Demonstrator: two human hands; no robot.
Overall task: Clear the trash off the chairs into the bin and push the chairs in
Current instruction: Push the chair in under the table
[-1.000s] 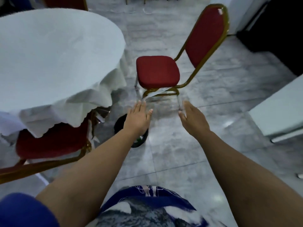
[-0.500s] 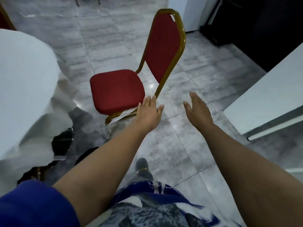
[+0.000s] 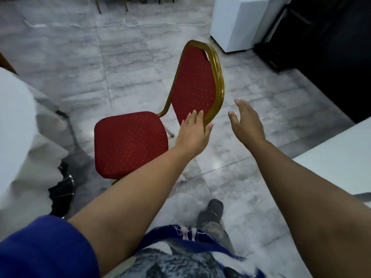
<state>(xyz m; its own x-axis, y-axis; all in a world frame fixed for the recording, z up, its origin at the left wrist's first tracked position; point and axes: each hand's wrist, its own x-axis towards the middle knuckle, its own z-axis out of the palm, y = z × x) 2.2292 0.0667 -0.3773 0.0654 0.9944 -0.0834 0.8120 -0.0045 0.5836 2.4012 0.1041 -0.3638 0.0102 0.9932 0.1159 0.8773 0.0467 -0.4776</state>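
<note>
A red padded chair [image 3: 130, 143] with a gold metal frame stands on the tiled floor, its seat bare and its back toward the right. My left hand [image 3: 193, 133] lies flat against the lower edge of the chair's backrest [image 3: 195, 85], fingers apart, not clasped. My right hand [image 3: 246, 122] hovers open just right of the backrest, touching nothing. The black bin [image 3: 62, 189] shows at the left, partly hidden under the tablecloth.
A round table with a white cloth [image 3: 22, 141] fills the left edge. A white table [image 3: 333, 157] juts in at the right. White boxes [image 3: 239, 21] and dark furniture stand at the far right. A white cord [image 3: 140, 25] lies across the floor. My shoe [image 3: 212, 211] is below.
The view has come closer to the chair. Both hands have risen from near the seat's front to the backrest, and the left hand now touches its edge.
</note>
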